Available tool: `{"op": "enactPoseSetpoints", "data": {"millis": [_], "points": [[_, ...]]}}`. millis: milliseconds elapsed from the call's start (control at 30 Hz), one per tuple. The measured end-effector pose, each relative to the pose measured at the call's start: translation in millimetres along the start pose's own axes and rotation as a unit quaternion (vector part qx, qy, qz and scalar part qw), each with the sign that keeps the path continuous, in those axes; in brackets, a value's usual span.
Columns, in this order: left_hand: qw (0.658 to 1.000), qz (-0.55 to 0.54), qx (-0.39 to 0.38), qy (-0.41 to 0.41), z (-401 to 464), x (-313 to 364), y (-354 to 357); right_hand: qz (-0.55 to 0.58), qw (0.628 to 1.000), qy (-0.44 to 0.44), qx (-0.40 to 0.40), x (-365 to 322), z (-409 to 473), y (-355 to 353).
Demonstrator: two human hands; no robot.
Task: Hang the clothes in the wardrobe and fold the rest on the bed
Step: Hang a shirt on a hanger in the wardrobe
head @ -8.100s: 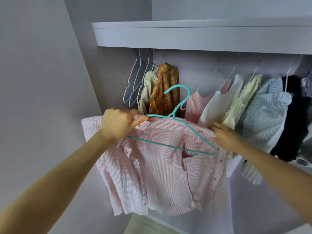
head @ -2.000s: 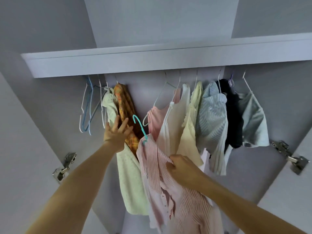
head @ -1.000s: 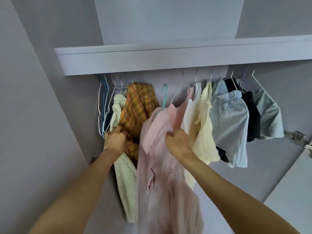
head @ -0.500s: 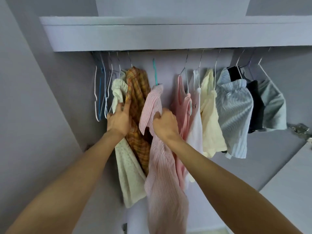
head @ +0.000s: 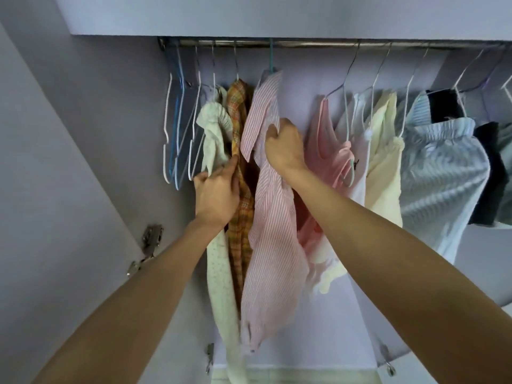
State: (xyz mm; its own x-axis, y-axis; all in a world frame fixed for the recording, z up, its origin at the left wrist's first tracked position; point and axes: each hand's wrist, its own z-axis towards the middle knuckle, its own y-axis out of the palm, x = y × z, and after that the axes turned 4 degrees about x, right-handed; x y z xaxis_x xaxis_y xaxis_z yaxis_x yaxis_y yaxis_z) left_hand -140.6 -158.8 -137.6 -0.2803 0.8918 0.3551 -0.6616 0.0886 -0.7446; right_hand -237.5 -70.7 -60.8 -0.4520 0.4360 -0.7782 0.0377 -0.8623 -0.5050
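Note:
A pink striped shirt (head: 273,245) hangs from a teal hanger (head: 271,58) hooked on the metal rail (head: 318,45) inside the wardrobe. My right hand (head: 284,146) grips the shirt's fabric near its shoulder. My left hand (head: 217,194) lies with straight fingers against the orange plaid shirt (head: 241,128) and the cream garment (head: 219,273) to the left, holding them aside.
Several empty white and blue hangers (head: 178,128) hang at the rail's left end. To the right hang a pink top (head: 329,139), a pale yellow garment (head: 383,162), a blue striped piece (head: 440,176) and dark clothes (head: 487,167). Door hinges (head: 151,239) sit on the left panel.
The teal hanger with the pink shirt went up onto the rail. My right hand slid up to the shirt's shoulder. The view tilted up, so the rail now shows.

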Motion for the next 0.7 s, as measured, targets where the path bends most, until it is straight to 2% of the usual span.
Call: {"op": "enactPoseSetpoints", "data": {"millis": [167,400,533,633,700], "points": [[1.000,-0.004,-0.011,-0.022,2,0,-5,-0.060,0.997,0.024,-0.042,10,17,8],[0.999,0.021,-0.030,-0.040,-2,0,-14,-0.095,0.994,0.034,-0.052,28,-8,6],[0.998,0.031,-0.053,-0.024,-20,2,-19,-0.156,0.985,-0.050,-0.054,43,-52,-9],[0.998,-0.001,-0.047,-0.033,-49,7,-23,-0.161,0.977,-0.141,0.000,50,-93,-22],[0.997,-0.011,-0.053,-0.047,-76,12,-32,-0.122,0.969,-0.209,0.040,50,-120,-32]]}}
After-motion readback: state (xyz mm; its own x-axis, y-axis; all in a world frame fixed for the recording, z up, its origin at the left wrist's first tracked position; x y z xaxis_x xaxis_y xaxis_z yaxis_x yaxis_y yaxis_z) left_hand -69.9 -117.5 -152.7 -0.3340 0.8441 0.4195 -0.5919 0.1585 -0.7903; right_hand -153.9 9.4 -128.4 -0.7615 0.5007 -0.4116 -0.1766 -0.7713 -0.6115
